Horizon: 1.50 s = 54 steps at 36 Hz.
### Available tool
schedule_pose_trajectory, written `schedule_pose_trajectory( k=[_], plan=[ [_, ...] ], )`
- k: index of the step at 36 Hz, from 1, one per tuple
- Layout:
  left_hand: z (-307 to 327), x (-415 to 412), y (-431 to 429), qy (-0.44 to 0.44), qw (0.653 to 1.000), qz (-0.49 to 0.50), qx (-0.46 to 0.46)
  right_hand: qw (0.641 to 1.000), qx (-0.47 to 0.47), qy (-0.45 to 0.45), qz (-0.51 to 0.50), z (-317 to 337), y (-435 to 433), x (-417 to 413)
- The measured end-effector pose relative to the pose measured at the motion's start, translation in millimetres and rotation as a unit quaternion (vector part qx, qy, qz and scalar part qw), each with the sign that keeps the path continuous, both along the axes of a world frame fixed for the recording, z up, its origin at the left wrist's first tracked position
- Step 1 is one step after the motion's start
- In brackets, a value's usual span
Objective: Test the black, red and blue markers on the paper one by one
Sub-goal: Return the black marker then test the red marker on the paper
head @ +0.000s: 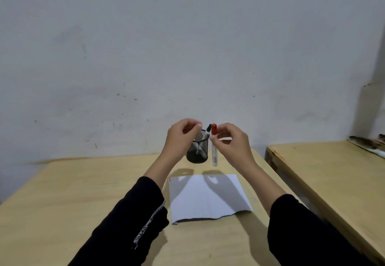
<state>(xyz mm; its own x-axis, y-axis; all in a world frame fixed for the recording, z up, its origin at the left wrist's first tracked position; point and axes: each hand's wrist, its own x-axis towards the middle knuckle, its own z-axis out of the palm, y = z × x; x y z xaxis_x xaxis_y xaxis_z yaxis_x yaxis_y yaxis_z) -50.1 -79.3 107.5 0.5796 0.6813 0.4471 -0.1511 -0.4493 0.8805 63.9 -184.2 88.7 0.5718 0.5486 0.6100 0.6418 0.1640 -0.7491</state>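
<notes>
The right hand point(231, 140) grips an upright white red marker point(214, 147) (cap on); left hand point(181, 138) fingers curl loosely, holding nothing, above the paper point(208, 197).

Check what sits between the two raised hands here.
In the head view, the left hand and right hand flank the mesh pen cup holding a black-capped marker. The red marker, pinched upright by the right, hangs there too.

We see the red marker point(214, 145) upright, capped, mid-frame; the black marker point(205, 140) leaning in a mesh cup; the white paper point(208, 197) flat below centre.
</notes>
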Motion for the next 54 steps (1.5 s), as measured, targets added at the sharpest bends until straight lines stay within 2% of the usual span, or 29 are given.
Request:
schedule_pose_trajectory(
  k=[11,20,29,37,42,45,50,51,54],
  plan=[
    [9.4,-30.7,-18.5,0.057,0.994,-0.022,0.087,0.991,-0.046,-0.123,0.025,-1.4,-11.2,-25.7],
    [13.1,-35.0,-15.2,0.035,0.996,-0.002,0.082,0.993,-0.055,-0.095,0.044,-6.9,-9.2,-23.5],
    [-11.1,-47.9,-1.9,-0.029,0.999,0.01,0.013,0.984,-0.109,-0.003,0.138,-18.3,-11.4,-12.9],
    [-42.0,-56.5,14.7,-0.069,0.994,0.025,-0.085,0.968,-0.077,0.137,0.194,-29.2,-6.9,0.4],
    [-56.7,-55.2,22.7,-0.097,0.986,0.014,-0.136,0.951,0.004,0.23,0.207,-41.6,1.4,2.1],
    [-64.0,-51.4,23.8,-0.114,0.978,0.005,-0.173,0.926,0.073,0.308,0.205,-47.4,7.8,-0.8],
    [-75.9,-41.3,22.9,-0.128,0.965,-0.003,-0.228,0.836,0.176,0.472,0.217,-57.3,27.4,-16.9],
    [-77.8,-39.7,23.6,-0.129,0.963,-0.003,-0.238,0.833,0.175,0.478,0.216,-59.2,30.9,-19.4],
    [-82.0,-35.6,25.5,-0.119,0.961,-0.01,-0.25,0.857,0.135,0.443,0.226,-64.0,39.3,-28.0]
  ],
)
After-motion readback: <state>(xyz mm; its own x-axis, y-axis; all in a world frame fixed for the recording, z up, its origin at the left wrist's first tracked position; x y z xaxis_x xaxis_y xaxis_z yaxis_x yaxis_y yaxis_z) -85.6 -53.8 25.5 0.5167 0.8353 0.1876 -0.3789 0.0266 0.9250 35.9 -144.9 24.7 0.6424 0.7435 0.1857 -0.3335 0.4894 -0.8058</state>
